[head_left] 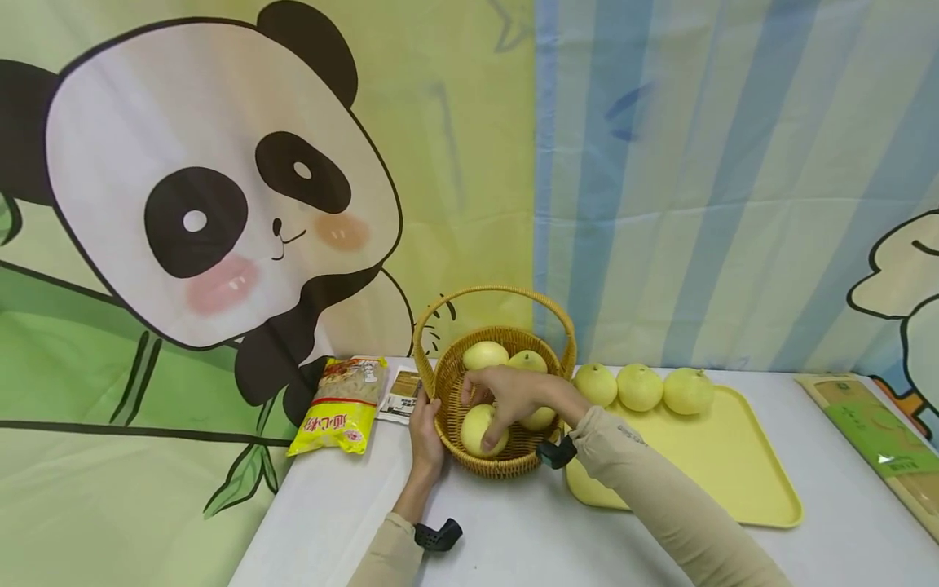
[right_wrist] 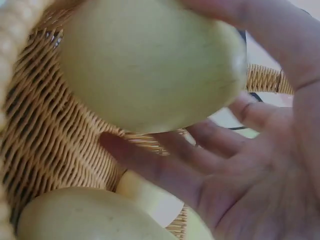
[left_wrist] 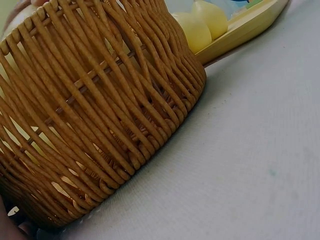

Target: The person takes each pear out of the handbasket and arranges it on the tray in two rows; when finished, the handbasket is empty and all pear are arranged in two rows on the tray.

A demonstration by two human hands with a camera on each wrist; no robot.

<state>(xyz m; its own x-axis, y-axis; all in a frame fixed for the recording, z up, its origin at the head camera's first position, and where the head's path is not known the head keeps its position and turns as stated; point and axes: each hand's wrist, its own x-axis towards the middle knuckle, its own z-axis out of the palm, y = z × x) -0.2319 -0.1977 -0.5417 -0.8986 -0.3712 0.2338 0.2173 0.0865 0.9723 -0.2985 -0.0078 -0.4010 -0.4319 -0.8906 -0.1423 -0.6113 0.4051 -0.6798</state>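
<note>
In the head view, my right hand [head_left: 513, 395] reaches into a wicker basket [head_left: 493, 467] and grips a pale yellow melon [head_left: 478, 425] near the front. The right wrist view shows the thumb on one side of this melon [right_wrist: 155, 65] and fingers on the other. Other melons [head_left: 486, 355] lie behind and beside it, partly hidden by the hand. My left hand [head_left: 425, 436] holds the basket's left side, near the foot of its arched handle. Up close, the basket's woven wall [left_wrist: 100, 100] fills much of the left wrist view, hiding most of that hand.
A yellow tray [head_left: 704, 469] right of the basket bears three melons [head_left: 640, 387] along its back edge. Left stand a yellow bag [head_left: 339, 408] and a small packet [head_left: 400, 396]. A green-labelled flat package [head_left: 876, 432] lies far right. A printed curtain [head_left: 469, 163] hangs behind.
</note>
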